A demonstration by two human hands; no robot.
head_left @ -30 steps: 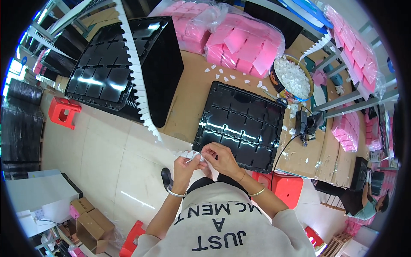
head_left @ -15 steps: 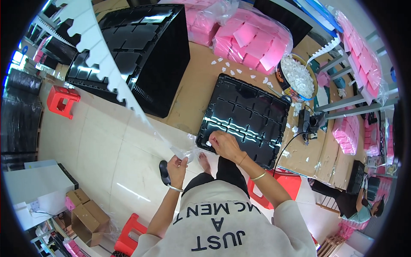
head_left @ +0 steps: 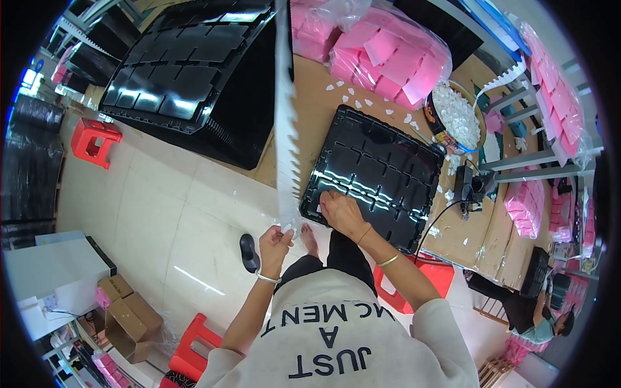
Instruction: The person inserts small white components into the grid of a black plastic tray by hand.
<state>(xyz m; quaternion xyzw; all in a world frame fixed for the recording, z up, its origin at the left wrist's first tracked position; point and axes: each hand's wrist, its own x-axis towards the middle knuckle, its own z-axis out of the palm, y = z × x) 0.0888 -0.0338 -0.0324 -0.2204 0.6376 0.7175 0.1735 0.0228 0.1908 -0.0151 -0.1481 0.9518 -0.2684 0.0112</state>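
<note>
My left hand [head_left: 275, 249] pinches the lower end of a long white strip [head_left: 285, 129] with a toothed edge, which stretches up past the top of the view. Clear film hangs by those fingers. At the near left edge of a black plastic tray [head_left: 381, 168], my right hand [head_left: 341, 212] has its fingers bent together, a small white piece [head_left: 319, 208] just showing at the fingertips. The tray lies flat on brown cardboard, its surface divided by rows of ridges. What lies under the right fingers is hidden.
A tall stack of black trays [head_left: 194, 71] stands left on the cardboard-covered table [head_left: 310, 81]. Pink bundles [head_left: 388, 58] in clear film lie behind. A round tub [head_left: 456, 119] of white scraps and a black device [head_left: 467, 187] are on the right. Red stools [head_left: 430, 278] stand below.
The toothed strip has swung from slanting left to nearly upright. My left hand has moved slightly right and up; my right hand has shifted slightly up, staying at the tray's edge.
</note>
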